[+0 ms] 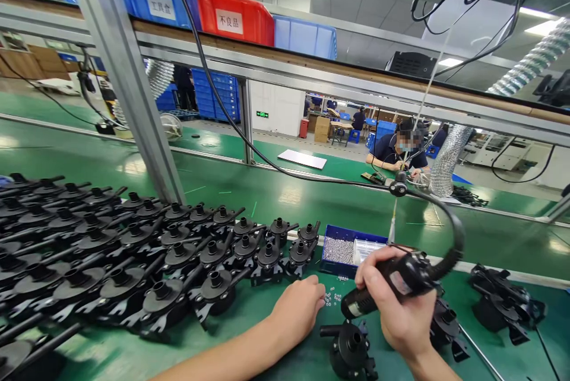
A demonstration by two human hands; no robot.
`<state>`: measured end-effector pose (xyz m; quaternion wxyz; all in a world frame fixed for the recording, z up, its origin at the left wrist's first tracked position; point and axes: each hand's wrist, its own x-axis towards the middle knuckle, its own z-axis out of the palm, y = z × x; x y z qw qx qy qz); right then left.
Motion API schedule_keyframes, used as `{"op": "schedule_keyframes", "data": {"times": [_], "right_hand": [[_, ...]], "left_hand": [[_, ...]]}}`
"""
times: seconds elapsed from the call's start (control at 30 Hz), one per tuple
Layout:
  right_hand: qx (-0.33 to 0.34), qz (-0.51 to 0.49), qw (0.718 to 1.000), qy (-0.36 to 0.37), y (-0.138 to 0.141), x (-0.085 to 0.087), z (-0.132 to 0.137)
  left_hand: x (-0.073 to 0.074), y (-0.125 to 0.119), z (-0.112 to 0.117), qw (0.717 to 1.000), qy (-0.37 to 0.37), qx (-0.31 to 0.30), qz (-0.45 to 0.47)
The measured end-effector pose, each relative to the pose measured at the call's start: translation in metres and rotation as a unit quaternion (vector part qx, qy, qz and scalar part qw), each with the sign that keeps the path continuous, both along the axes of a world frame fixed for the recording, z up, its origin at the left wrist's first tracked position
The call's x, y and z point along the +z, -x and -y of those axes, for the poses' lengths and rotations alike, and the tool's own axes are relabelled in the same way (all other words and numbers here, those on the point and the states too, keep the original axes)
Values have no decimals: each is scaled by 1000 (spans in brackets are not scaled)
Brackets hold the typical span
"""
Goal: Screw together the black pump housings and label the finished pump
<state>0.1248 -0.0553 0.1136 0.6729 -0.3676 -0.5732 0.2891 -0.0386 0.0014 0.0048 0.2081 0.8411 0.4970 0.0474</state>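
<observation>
My right hand (407, 310) grips a black corded electric screwdriver (378, 289), its nose tilted down to the left. Just below that nose a black round housing (350, 348) with a raised spout and a side pipe rests on the green bench. My left hand (298, 307) is low over the bench with fingers curled together, and whatever is between the fingertips is hidden. Several small silvery nuts (332, 298) lie scattered beside its fingertips. Behind them a blue box (327, 266) holds a heap of tiny metal parts and a clear-looking roll or cup.
Rows of similar black housings (120, 283) cover the bench on the left. More black parts (505, 301) lie at the right. The screwdriver's cable (289, 173) loops across the front. A metal post (129, 72) stands left; a co-worker (398, 149) sits across the bench.
</observation>
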Motion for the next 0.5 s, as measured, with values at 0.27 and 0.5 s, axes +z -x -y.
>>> {"op": "schedule_keyframes", "data": {"times": [0.27,0.5], "right_hand": [[17,89,993,80,-6,-6,-6],[17,-1,999,33,-12,14,12]], "left_hand": [[-2,-3,5,997,54,-14,59],[-2,-10,20,922,319,-33,220]]}}
